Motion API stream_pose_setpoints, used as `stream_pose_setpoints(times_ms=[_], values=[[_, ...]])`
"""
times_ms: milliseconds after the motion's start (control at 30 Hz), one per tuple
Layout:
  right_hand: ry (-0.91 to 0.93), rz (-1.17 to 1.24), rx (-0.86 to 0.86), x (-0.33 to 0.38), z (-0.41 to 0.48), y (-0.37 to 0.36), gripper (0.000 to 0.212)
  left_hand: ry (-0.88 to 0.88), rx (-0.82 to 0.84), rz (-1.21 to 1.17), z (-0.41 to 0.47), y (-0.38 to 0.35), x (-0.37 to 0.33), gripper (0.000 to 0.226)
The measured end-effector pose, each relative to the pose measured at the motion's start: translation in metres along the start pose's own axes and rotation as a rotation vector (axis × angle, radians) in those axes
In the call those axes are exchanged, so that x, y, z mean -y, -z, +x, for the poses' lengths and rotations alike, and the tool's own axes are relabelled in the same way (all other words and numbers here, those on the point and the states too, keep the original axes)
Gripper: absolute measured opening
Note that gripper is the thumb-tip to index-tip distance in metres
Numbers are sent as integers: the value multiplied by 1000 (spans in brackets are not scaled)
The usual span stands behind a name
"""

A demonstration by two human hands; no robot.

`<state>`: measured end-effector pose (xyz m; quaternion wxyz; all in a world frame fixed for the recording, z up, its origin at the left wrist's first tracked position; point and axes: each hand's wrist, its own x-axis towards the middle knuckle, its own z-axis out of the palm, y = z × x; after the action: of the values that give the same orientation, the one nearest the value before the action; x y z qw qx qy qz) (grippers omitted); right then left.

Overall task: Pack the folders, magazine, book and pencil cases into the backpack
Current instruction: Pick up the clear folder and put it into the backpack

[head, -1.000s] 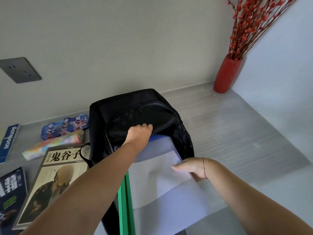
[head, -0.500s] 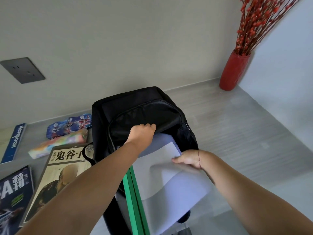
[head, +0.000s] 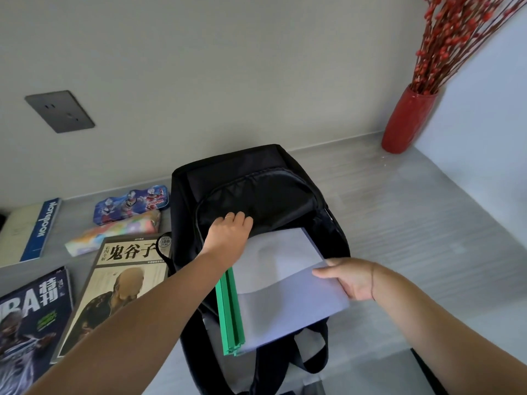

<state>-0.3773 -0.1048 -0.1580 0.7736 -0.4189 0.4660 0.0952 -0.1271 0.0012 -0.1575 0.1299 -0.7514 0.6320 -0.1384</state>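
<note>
A black backpack (head: 242,166) lies on the grey table with its main flap lifted. My left hand (head: 229,230) grips the edge of that flap and holds it up. My right hand (head: 348,277) pinches the right edge of a pale lilac folder (head: 288,295), which is partly inside the opening. Beside it lies a green folder (head: 229,309), its far end hidden under my left arm. To the left of the backpack lie a beige book (head: 119,286), an NBA magazine (head: 28,323), a blue cartoon pencil case (head: 131,205) and a pastel pencil case (head: 114,235).
A blue-spined notebook (head: 40,229) lies at the far left. A red vase (head: 407,121) with red berry twigs stands in the back right corner by the wall. A grey socket plate (head: 60,111) is on the back wall. The backpack straps (head: 310,352) trail toward me.
The lilac and green folders have slid deeper into the backpack. My right hand followed them forward; my left hand keeps the flap lifted.
</note>
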Motion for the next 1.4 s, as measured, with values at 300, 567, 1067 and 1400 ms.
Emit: stream_pose_setpoints(times_ms=[300, 567, 1067, 1400], values=[[202, 949, 26, -82, -32, -80, 36, -12, 39, 9, -4, 7, -6, 30], [187, 743, -269, -70, -6, -112, 22, 55, 147, -48, -1, 12, -5, 37], [146, 814, -404, -6, 64, -116, 38, 83, 129, -111, -3, 9, 4, 39], [166, 932, -444, -27, 58, -119, 39, 40, 50, -263, 6, 6, -7, 40]])
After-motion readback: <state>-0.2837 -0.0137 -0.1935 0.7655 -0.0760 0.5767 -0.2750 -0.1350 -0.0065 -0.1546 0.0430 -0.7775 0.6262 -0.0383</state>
